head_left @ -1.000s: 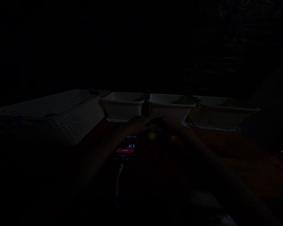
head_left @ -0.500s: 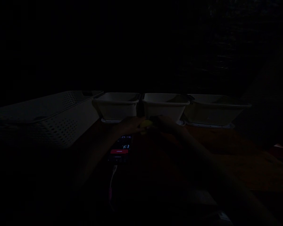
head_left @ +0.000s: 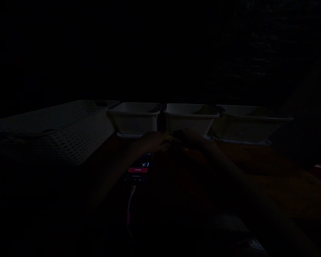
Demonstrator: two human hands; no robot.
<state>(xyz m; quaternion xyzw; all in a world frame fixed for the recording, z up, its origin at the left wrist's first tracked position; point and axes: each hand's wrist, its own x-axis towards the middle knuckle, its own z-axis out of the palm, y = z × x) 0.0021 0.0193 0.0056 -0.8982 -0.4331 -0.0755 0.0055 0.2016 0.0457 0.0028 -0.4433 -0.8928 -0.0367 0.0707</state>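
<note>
The scene is very dark. My left hand (head_left: 153, 141) and my right hand (head_left: 188, 136) meet in front of the middle tub, fingers closed together. A small yellow thing (head_left: 170, 137) is between them, mostly covered by my fingers; its kind cannot be made out. Just behind my hands stands the middle pale tub (head_left: 190, 121). Beneath my left forearm a lit phone (head_left: 137, 169) lies on the reddish-brown table, with a red bar on its screen.
A pale left tub (head_left: 136, 121) and right tub (head_left: 250, 126) flank the middle one. On the left is a large perforated white basket (head_left: 69, 141). A white cable (head_left: 130, 200) runs from the phone towards me. The table (head_left: 278, 167) extends right.
My hands have drawn closer together over the yellow thing, so less of it shows. The view has shifted slightly, moving the tubs and phone a little to the right.
</note>
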